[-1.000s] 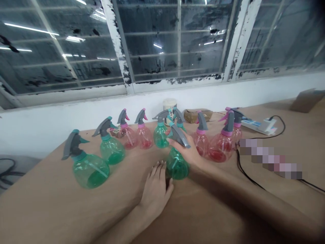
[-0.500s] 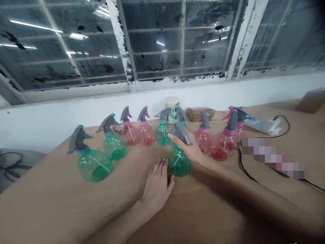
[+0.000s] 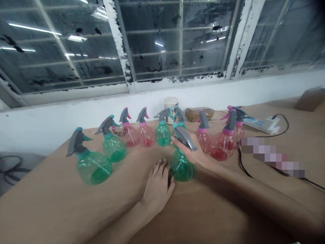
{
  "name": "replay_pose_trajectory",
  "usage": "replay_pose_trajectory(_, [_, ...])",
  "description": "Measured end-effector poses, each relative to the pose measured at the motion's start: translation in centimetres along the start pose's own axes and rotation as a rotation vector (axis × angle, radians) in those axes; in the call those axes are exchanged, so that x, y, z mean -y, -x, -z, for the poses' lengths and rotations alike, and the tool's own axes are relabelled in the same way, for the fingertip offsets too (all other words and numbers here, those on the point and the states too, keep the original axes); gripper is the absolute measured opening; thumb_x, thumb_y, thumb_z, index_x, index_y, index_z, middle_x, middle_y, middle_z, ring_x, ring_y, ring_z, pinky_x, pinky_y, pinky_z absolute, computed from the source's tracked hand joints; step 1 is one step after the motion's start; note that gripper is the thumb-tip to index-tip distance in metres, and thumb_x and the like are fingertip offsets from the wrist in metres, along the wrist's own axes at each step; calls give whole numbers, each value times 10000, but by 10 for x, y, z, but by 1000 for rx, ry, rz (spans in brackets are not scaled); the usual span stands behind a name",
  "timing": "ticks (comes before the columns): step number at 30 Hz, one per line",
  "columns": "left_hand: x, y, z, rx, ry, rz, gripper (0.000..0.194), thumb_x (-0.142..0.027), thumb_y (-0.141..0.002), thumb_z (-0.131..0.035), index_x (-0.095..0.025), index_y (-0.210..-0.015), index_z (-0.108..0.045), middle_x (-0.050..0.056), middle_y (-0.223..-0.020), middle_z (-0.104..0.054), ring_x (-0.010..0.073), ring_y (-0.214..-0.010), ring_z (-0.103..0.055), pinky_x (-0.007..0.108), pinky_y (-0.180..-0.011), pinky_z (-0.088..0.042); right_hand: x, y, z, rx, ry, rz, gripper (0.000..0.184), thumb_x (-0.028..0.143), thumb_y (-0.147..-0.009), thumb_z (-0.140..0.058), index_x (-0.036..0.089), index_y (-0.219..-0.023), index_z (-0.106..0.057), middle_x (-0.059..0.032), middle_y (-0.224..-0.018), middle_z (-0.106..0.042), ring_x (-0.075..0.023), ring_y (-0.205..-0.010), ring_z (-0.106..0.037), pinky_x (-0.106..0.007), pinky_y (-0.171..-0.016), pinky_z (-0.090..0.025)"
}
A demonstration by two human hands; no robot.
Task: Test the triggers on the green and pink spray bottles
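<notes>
My right hand (image 3: 195, 150) is wrapped round the neck of a green spray bottle (image 3: 181, 169) with a grey trigger head and a little green liquid inside. The bottle stands nearly upright on the table, and its trigger is partly hidden by my fingers. My left hand (image 3: 157, 186) lies palm down on the wood just left of that bottle, fingers stretched out and holding nothing. To the left stand two more green spray bottles, the nearer one (image 3: 93, 167) larger in view. Behind my hands are another green bottle (image 3: 163, 134) and a pink bottle (image 3: 146, 135).
Several pink spray bottles (image 3: 220, 149) cluster right of my right hand. By the wall stand a paper cup (image 3: 171, 102) and a brown wrapped package (image 3: 199, 114). A white power strip (image 3: 262, 125) with black cables lies at the right. A cardboard box (image 3: 309, 99) sits farther back.
The green spray bottle in my right hand has shifted slightly right and towards me. My left hand stays flat in place. The whole view sways a little.
</notes>
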State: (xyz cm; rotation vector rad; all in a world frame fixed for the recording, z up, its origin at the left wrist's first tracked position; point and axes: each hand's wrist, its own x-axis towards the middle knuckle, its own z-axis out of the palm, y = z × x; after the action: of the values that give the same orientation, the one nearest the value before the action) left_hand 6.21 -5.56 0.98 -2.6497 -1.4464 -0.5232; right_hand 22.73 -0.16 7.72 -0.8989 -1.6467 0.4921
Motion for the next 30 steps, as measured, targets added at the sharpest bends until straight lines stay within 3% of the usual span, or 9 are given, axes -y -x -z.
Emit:
replay_pose_trajectory(7, [0,-1,3,25,-22,2,327,-183,-838,-436,-74,-1139,-504,194,-1277,-531,297,-1222,-457,499,-1016,-370,-2,-1,-1,35,-71,5,183,299,-801,-543,229,-964,-585,-13,-863,-646,-161,-695,-589,-303,-654,-467])
replay_pose_trajectory(12, [0,-1,3,7,-14,-6,304,-187,-835,-435,-99,-1116,-508,182,-1257,-548,296,-1204,-474,508,-998,-386,-5,1,-3,13,-82,12,203,282,-799,-548,233,-991,-591,-25,-940,-662,-181,-795,-610,-323,-712,-487])
replay_pose_trajectory(30, [-1,-2,5,17,-23,-6,318,-190,-837,-430,-85,-1128,-503,183,-1254,-547,299,-1211,-463,503,-1007,-381,-4,0,-2,27,-78,11,181,283,-796,-550,238,-967,-586,-11,-872,-653,-171,-741,-596,-312,-677,-472])
